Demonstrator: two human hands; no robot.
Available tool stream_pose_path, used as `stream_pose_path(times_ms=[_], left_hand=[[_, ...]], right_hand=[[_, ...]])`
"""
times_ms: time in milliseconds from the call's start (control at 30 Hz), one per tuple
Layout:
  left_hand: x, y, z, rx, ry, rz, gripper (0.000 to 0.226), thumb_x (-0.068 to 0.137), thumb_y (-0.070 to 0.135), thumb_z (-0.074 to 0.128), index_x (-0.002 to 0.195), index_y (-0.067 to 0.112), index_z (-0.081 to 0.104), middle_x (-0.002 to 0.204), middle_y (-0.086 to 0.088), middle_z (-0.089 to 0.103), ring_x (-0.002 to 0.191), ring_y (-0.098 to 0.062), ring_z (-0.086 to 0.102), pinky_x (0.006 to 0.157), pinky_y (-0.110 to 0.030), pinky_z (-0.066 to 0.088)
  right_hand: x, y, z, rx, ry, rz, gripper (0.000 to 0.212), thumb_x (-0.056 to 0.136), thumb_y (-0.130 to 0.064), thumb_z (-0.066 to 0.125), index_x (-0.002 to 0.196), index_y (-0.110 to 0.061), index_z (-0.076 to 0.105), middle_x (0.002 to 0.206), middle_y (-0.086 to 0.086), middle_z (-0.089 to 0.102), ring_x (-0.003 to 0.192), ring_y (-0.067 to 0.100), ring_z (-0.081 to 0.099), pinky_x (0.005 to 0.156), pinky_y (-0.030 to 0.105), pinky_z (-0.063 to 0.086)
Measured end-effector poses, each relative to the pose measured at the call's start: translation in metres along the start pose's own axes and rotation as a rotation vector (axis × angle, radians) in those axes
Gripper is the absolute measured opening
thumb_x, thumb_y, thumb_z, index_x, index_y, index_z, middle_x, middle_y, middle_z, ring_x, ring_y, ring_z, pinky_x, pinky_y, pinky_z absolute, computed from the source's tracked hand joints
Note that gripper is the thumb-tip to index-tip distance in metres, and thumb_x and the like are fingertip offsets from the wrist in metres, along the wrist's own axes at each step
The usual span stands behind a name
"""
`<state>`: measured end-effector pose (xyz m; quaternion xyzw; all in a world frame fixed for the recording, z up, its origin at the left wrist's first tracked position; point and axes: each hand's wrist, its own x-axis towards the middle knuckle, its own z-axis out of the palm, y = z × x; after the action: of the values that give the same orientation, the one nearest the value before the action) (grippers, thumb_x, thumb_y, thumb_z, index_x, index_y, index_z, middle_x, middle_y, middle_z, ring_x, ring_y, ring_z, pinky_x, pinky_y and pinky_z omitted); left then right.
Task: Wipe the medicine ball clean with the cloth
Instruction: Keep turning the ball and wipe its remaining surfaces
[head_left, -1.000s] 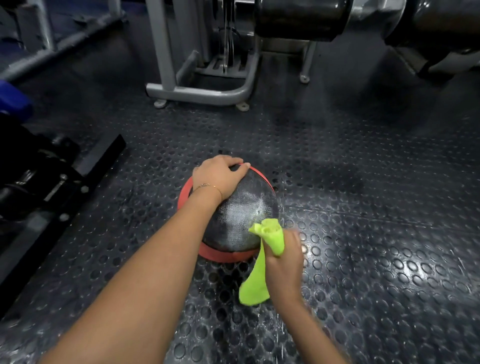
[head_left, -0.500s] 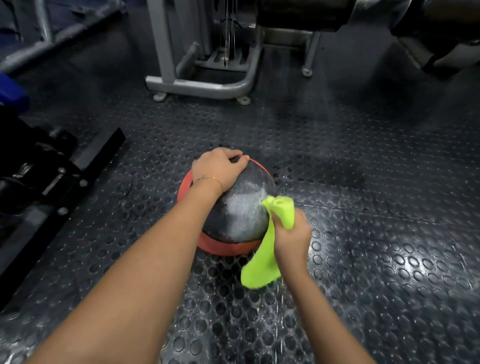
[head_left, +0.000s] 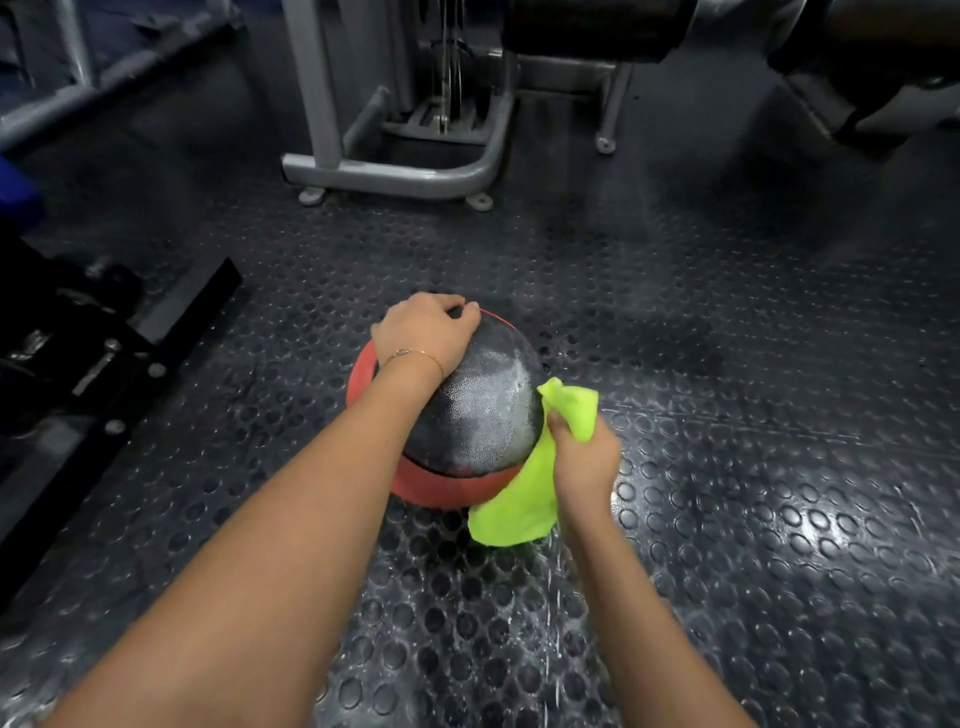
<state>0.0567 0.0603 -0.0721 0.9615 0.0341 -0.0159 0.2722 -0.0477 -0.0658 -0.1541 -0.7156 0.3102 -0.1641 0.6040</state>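
Wiping is under way. Left hand (head_left: 423, 332) lies spread on the medicine ball (head_left: 480, 410); right hand (head_left: 584, 457) pinches the cloth (head_left: 524, 499) against its side. Next stroke likely needs the ball turned.

Your right hand (head_left: 584, 457) is carrying the cloth (head_left: 524, 493) up and around the right side of the ball (head_left: 478, 415), away from its near face where it was a second ago. The pale wet patch on the ball is showing wider.

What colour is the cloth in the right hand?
Bright neon yellow-green. The cloth shows clearly in the head view, gripped by the right hand.
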Motion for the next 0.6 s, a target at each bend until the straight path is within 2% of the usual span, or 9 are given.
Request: stream_pose_path(times_ms=[67,200,267,333,433,500,600], left_hand=[[-0.002,0.002,0.001,-0.013,0.023,-0.045,0.034,0.089,0.049,0.043,0.115,0.039,0.064,0.121,-0.005,0.064,0.114,-0.03,0.055,0.1,-0.042,0.041],[0.001,0.004,-0.001,-0.015,0.053,-0.069,0.033,0.091,0.045,0.042,0.112,0.036,0.066,0.119,-0.009,0.064,0.113,-0.033,0.055,0.098,-0.041,0.042],[0.001,0.004,0.002,0.011,0.038,-0.07,0.035,0.092,0.046,0.039,0.115,0.037,0.064,0.122,-0.009,0.061,0.115,-0.034,0.053,0.099,-0.043,0.041],[0.0,0.004,0.006,0.135,-0.003,-0.081,0.043,0.093,0.048,0.032,0.126,0.034,0.056,0.132,-0.01,0.052,0.12,-0.036,0.046,0.103,-0.049,0.036],[-0.002,0.004,0.008,0.354,-0.086,0.073,0.051,0.096,0.047,0.022,0.139,0.026,0.041,0.142,-0.01,0.039,0.131,-0.036,0.035,0.109,-0.056,0.024],[0.001,-0.001,0.007,0.291,-0.158,0.243,0.045,0.099,0.042,0.022,0.14,0.033,0.038,0.148,0.001,0.035,0.14,-0.026,0.026,0.113,-0.055,0.018],[0.008,-0.007,0.002,0.206,-0.171,0.291,0.041,0.098,0.038,0.026,0.135,0.04,0.045,0.146,0.011,0.04,0.136,-0.018,0.034,0.112,-0.045,0.027]], right_hand=[[-0.004,0.001,0.003,-0.035,0.046,-0.001,0.01,0.084,-0.013,0.063,0.091,-0.007,0.064,0.09,0.013,0.064,0.08,0.024,0.056,0.067,0.028,0.037],[-0.045,0.003,0.002,-0.065,-0.064,-0.264,0.01,0.085,-0.007,0.061,0.09,-0.015,0.065,0.085,-0.003,0.057,0.079,0.013,0.055,0.068,0.022,0.041],[-0.028,0.002,0.0,-0.046,-0.025,-0.18,0.007,0.085,-0.01,0.063,0.091,-0.013,0.065,0.084,0.001,0.059,0.077,0.016,0.054,0.067,0.026,0.039],[0.002,-0.002,0.001,-0.07,-0.002,-0.048,0.009,0.084,-0.014,0.063,0.09,-0.007,0.064,0.084,0.008,0.062,0.079,0.025,0.056,0.067,0.028,0.037],[0.031,-0.005,0.002,-0.161,-0.074,-0.041,0.012,0.085,-0.015,0.061,0.088,-0.003,0.064,0.088,0.017,0.066,0.08,0.026,0.057,0.068,0.033,0.04],[0.031,-0.009,0.0,-0.187,-0.103,-0.074,0.012,0.085,-0.012,0.061,0.09,-0.003,0.065,0.089,0.016,0.066,0.08,0.026,0.057,0.069,0.032,0.04],[0.005,-0.006,-0.004,-0.129,-0.069,-0.09,0.006,0.083,-0.012,0.064,0.088,-0.008,0.064,0.084,0.005,0.062,0.076,0.021,0.055,0.063,0.024,0.038]])
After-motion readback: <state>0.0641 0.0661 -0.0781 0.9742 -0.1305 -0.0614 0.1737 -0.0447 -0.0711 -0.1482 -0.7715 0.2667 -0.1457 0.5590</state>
